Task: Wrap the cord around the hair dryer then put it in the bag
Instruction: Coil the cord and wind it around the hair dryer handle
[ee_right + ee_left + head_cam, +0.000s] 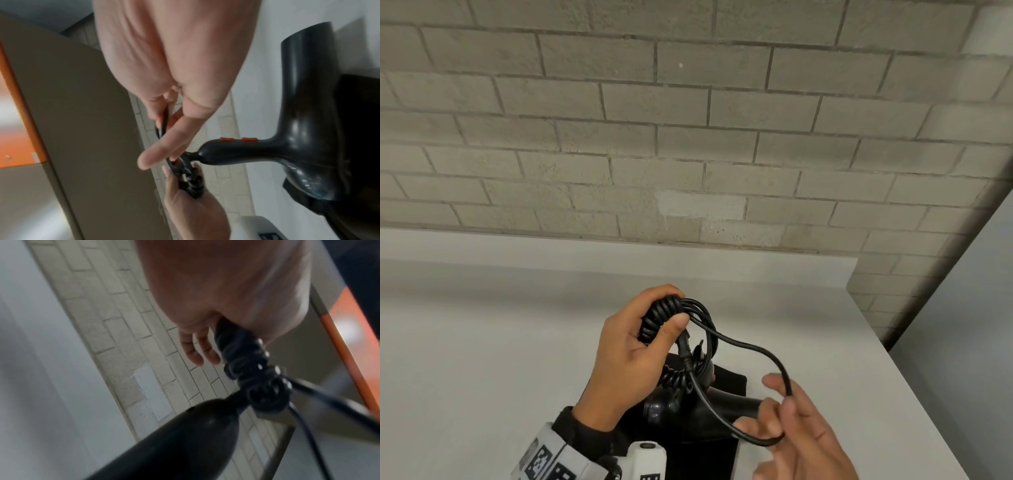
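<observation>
My left hand (667,308) grips the black coiled part of the cord (659,320) above the table. From the coil a straight stretch of cord (748,347) loops out to the right. My right hand (786,409) pinches that loop between its fingers. The black hair dryer (671,406) lies under both hands on the flat black bag (731,380). In the right wrist view the hair dryer (308,113) shows two red buttons, its handle pointing at the coil (192,183). In the left wrist view the coil (248,363) leaves my palm beside the dryer (174,434).
The white table (482,342) stands against a grey brick wall (688,137). Its right edge (914,370) runs close to my right hand. An orange and tan panel (30,113) stands off to the side.
</observation>
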Tool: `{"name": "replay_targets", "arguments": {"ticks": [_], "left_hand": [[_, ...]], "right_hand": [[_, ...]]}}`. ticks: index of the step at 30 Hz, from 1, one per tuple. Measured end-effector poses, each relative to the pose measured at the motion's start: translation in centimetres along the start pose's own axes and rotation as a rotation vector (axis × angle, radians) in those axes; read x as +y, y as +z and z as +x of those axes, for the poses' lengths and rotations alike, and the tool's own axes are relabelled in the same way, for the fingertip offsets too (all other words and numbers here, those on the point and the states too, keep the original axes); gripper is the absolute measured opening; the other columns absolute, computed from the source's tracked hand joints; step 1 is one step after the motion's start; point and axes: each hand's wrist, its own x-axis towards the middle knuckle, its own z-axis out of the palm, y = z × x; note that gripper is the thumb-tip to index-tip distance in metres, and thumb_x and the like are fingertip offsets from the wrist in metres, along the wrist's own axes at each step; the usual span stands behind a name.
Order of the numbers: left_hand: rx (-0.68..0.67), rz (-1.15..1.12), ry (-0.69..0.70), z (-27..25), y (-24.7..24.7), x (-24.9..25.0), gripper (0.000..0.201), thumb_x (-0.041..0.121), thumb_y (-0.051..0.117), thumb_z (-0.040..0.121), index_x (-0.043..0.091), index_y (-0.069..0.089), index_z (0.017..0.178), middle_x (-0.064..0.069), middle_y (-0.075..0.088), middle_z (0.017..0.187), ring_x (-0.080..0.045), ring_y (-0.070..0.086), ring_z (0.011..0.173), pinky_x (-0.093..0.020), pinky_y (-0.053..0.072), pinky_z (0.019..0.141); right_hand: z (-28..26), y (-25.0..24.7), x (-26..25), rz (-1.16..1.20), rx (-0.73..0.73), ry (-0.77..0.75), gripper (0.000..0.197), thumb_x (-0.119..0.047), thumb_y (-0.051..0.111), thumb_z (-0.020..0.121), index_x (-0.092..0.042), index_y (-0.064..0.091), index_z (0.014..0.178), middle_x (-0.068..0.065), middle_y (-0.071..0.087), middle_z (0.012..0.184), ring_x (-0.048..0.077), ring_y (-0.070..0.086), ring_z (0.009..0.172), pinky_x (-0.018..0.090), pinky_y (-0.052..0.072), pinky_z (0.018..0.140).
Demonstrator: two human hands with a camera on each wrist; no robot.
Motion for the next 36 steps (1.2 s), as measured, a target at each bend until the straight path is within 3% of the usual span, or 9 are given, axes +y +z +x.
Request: {"name": "replay_targets", "arguments": {"ticks": [3,7,10,12,14,19,24,28,36], "left_hand": [[-0.064,-0.129,-0.06,0.1,-0.3,-0.1,0.02,0.029,0.071,0.08,0.026,0.071,0.1,0.0,0.071,0.094,-0.013,0.067,0.083,-0.019,0.051,0.075],[-0.076,-0.09,-0.063,0.1,0.0,0.0,0.019,0.027,0.071,0.082,0.028,0.07,0.1,0.002,0.071,0.096,-0.016,0.068,0.091,-0.016,0.05,0.081],[-0.063,-0.065,-0.059,0.1,0.0,0.4,0.019,0.02,0.069,0.082,0.029,0.069,0.099,0.002,0.071,0.095,-0.014,0.068,0.089,-0.014,0.05,0.078],[-0.076,-0.054,-0.056,0.0,-0.1,0.7,0.018,0.021,0.07,0.082,0.03,0.069,0.098,0.002,0.07,0.093,-0.014,0.067,0.085,-0.014,0.05,0.076],[-0.093,-0.035,-0.053,-0.1,0.0,1.0,0.017,0.024,0.07,0.083,0.03,0.069,0.099,0.003,0.07,0.091,-0.013,0.066,0.082,-0.013,0.049,0.073],[-0.131,0.098,0.022,-0.4,1.1,1.3,0.017,0.027,0.07,0.086,0.032,0.066,0.103,0.009,0.069,0.091,-0.013,0.065,0.083,-0.014,0.047,0.074],[-0.164,0.175,0.054,-0.4,0.6,1.2,0.023,0.039,0.062,0.087,0.032,0.064,0.109,0.009,0.067,0.091,-0.012,0.065,0.084,-0.018,0.048,0.074],[-0.24,0.198,0.073,-0.6,0.0,1.5,0.022,0.036,0.06,0.088,0.035,0.061,0.11,0.011,0.066,0.096,-0.014,0.065,0.09,-0.015,0.047,0.077],[-0.299,0.221,0.182,-0.9,0.2,2.3,0.033,0.027,0.078,0.078,0.025,0.065,0.108,0.015,0.065,0.097,-0.008,0.066,0.092,-0.014,0.047,0.08]], "right_hand": [[0.2,1.2,-1.6,-0.039,0.11,-0.14,0.073,-0.037,0.099,0.031,-0.001,0.072,0.089,0.003,0.032,0.044,0.02,0.04,0.031,0.027,0.038,0.036],[0.2,1.1,-2.9,-0.155,0.134,-0.163,0.065,-0.041,0.09,0.052,0.004,0.067,0.093,-0.002,0.025,0.045,0.005,0.02,0.031,0.024,0.023,0.042],[0.0,1.2,-3.5,-0.395,0.157,-0.248,0.057,-0.046,0.09,0.051,-0.001,0.067,0.079,0.003,0.03,0.048,0.012,0.026,0.034,0.025,0.026,0.043],[-0.4,1.5,-3.4,-0.783,0.181,-0.374,0.015,-0.022,0.083,0.071,-0.015,0.069,0.074,0.006,0.041,0.049,0.02,0.039,0.04,0.028,0.036,0.046],[-0.6,1.4,-2.9,-1.146,0.249,-0.526,0.026,-0.001,0.074,0.077,-0.027,0.069,0.079,0.008,0.054,0.059,0.021,0.05,0.049,0.026,0.046,0.053],[-0.8,4.4,-1.7,-1.708,0.057,-0.63,0.022,-0.052,0.063,0.074,-0.047,0.055,0.094,-0.02,0.054,0.085,0.0,0.056,0.065,0.009,0.043,0.05],[-0.2,6.1,-3.3,-2.068,-0.023,-0.862,0.023,-0.04,0.048,0.084,-0.028,0.068,0.086,-0.008,0.059,0.071,0.013,0.051,0.041,0.017,0.037,0.032],[-0.2,7.1,-6.4,-2.141,-0.132,-0.984,0.025,-0.034,0.047,0.09,-0.023,0.067,0.082,-0.006,0.057,0.075,0.016,0.053,0.051,0.025,0.044,0.039],[2.1,7.7,-9.4,-1.837,-0.395,-0.848,0.012,-0.036,0.055,0.094,-0.028,0.064,0.097,-0.017,0.053,0.089,0.008,0.057,0.083,0.025,0.047,0.071]]}}
